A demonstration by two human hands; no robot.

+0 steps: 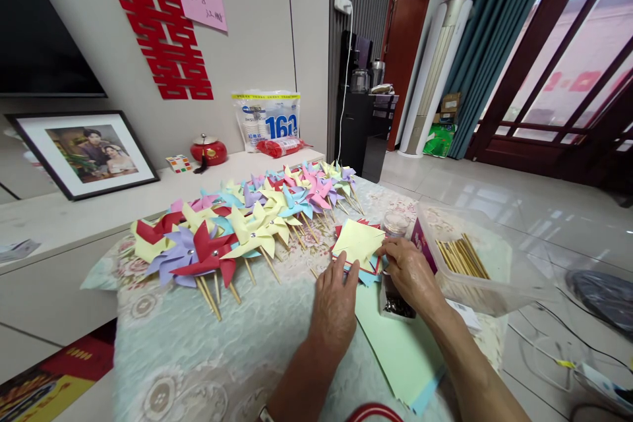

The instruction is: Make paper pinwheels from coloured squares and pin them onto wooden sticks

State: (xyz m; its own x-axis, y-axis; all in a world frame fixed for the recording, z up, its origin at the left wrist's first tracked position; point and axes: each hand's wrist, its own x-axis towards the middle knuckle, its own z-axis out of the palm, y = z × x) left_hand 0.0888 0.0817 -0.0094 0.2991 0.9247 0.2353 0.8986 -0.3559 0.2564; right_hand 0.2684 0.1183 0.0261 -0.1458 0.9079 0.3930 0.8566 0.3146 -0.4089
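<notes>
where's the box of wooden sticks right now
In the head view, the clear plastic box of wooden sticks sits at the table's right edge, just right of the right hand and the yellow paper square.

Bright daylight from right windows [583, 72]; wide-angle distortion, soft edges.

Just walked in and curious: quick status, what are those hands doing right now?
Left hand flat beside the paper stack. Right hand pinching the yellow paper square on top. Finished pinwheels lie left, apart; clear tub of sticks sits right.
</notes>
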